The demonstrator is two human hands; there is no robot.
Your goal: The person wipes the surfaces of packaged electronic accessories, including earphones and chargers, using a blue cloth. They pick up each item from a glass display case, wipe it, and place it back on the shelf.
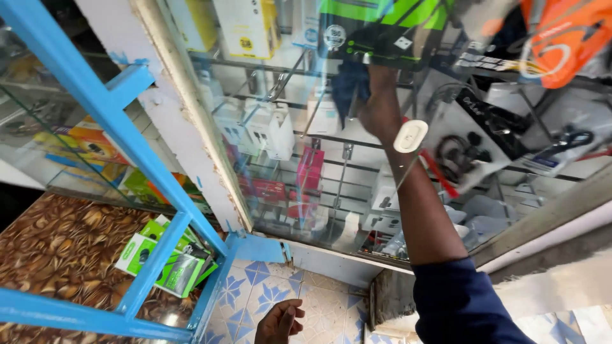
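Nearest, at 6 o'clock, the left hand [279,322] hangs over the blue-patterned floor tiles [306,299], fingers loosely curled, holding nothing. At 8 o'clock, green boxes [167,258] lie on a brown leaf-patterned surface [57,255] behind the blue frame [121,140]. From 5 o'clock, a dark blue sleeve [459,306] leads up the bare forearm to the right hand [376,105] at 12 o'clock. That hand is pressed against the glass pane [287,191], closed on a dark blue cloth [349,86] that hangs just left of the wrist. Behind the glass: white charger boxes [271,130] at 11 o'clock, pink packages [310,169] at centre, black cables [462,153] at 2 o'clock.
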